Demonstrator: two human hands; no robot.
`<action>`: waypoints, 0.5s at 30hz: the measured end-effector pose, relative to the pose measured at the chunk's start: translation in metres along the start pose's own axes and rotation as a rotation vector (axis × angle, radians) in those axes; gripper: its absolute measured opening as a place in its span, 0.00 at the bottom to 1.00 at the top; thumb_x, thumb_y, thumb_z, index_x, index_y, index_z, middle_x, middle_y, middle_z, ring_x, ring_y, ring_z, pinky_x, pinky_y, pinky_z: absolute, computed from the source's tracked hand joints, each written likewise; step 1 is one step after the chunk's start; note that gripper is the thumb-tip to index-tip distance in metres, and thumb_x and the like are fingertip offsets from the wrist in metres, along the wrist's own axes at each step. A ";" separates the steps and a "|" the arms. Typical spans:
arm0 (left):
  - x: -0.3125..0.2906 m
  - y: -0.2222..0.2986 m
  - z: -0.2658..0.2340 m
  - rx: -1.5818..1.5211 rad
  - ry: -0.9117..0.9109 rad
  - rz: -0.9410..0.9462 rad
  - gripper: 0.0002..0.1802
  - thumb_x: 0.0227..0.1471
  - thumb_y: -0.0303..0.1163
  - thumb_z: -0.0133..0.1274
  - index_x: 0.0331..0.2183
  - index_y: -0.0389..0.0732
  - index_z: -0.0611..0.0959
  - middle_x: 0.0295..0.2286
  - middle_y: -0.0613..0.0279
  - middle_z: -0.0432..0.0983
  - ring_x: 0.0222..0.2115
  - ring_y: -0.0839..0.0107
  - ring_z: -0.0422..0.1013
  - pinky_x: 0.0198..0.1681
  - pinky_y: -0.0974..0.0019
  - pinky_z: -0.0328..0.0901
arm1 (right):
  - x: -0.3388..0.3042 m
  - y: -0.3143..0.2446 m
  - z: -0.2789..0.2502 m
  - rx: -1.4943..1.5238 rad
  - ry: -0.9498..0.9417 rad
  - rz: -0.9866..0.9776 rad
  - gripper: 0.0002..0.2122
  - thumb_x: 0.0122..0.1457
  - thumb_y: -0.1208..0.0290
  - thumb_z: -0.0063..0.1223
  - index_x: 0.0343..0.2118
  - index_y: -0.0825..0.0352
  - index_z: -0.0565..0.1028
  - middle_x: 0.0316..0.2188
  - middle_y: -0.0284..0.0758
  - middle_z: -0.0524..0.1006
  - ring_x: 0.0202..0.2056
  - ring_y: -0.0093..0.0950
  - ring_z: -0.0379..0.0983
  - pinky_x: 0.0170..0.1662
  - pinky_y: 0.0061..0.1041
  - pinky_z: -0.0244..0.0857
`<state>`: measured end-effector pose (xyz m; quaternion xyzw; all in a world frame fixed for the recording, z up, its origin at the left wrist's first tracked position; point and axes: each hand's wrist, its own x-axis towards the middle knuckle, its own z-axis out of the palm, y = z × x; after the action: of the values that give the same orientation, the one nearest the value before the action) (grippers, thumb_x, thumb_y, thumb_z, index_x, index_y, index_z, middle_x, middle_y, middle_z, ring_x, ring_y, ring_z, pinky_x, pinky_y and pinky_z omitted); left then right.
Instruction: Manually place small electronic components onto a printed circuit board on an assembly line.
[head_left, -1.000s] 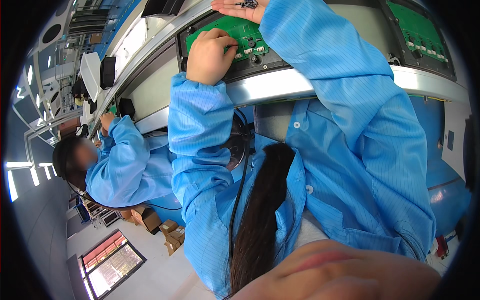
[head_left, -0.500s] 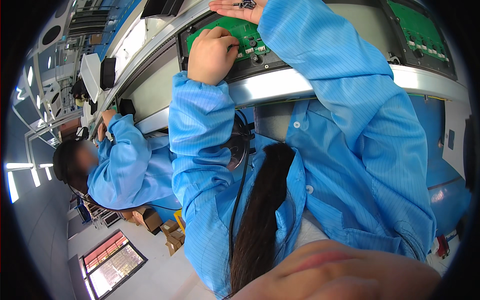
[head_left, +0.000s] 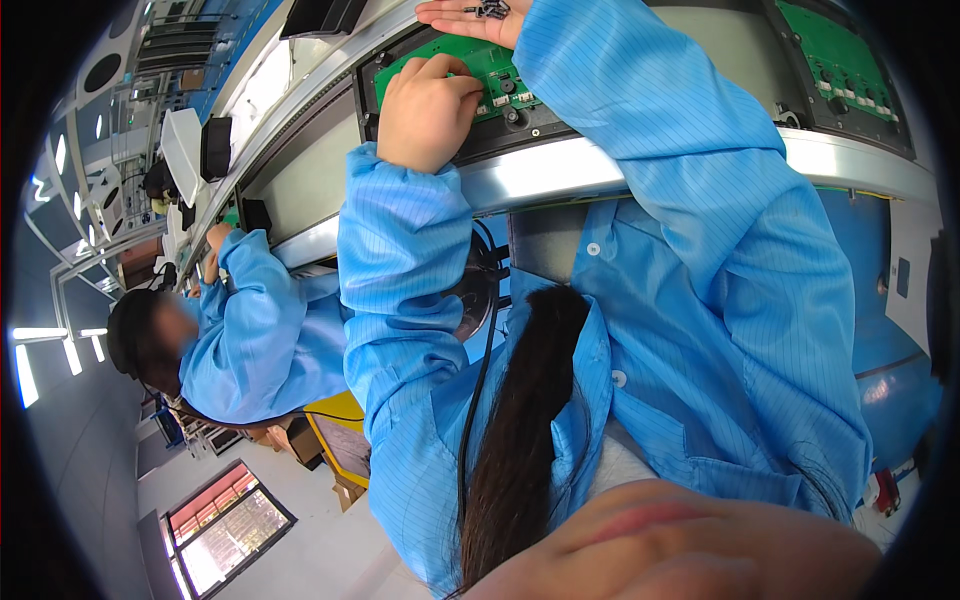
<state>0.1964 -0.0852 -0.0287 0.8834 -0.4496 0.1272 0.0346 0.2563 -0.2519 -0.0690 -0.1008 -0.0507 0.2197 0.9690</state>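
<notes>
In black frame (head_left: 490,142), flat green board (head_left: 490,64)

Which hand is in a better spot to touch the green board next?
Probably the left hand: it is palm down over the green board. The right hand is turned palm up, busy holding small dark parts.
</notes>
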 end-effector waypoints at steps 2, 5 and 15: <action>-0.004 -0.003 -0.002 -0.034 0.017 -0.038 0.07 0.36 0.25 0.56 0.26 0.41 0.82 0.30 0.67 0.73 0.29 0.65 0.67 0.35 0.68 0.63 | 0.003 0.002 0.003 -0.056 0.110 -0.015 0.21 0.63 0.65 0.24 0.45 0.82 0.60 0.43 0.54 0.67 0.46 0.44 0.66 0.51 0.35 0.64; -0.006 -0.007 -0.004 -0.059 0.049 -0.060 0.07 0.37 0.25 0.56 0.26 0.41 0.82 0.30 0.67 0.73 0.29 0.65 0.67 0.35 0.67 0.64 | 0.010 0.002 -0.008 -0.059 0.086 -0.008 0.21 0.63 0.65 0.23 0.45 0.82 0.60 0.44 0.54 0.67 0.46 0.43 0.66 0.51 0.35 0.63; 0.017 0.004 0.005 -0.134 0.040 -0.009 0.05 0.37 0.27 0.55 0.24 0.44 0.82 0.28 0.70 0.74 0.28 0.65 0.66 0.35 0.66 0.63 | -0.016 -0.026 0.037 0.076 0.336 -0.107 0.23 0.63 0.63 0.20 0.44 0.82 0.61 0.45 0.54 0.66 0.48 0.44 0.65 0.54 0.36 0.59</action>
<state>0.2041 -0.1017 -0.0297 0.8783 -0.4526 0.1143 0.1033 0.2479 -0.2756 -0.0285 -0.0965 0.1147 0.1495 0.9773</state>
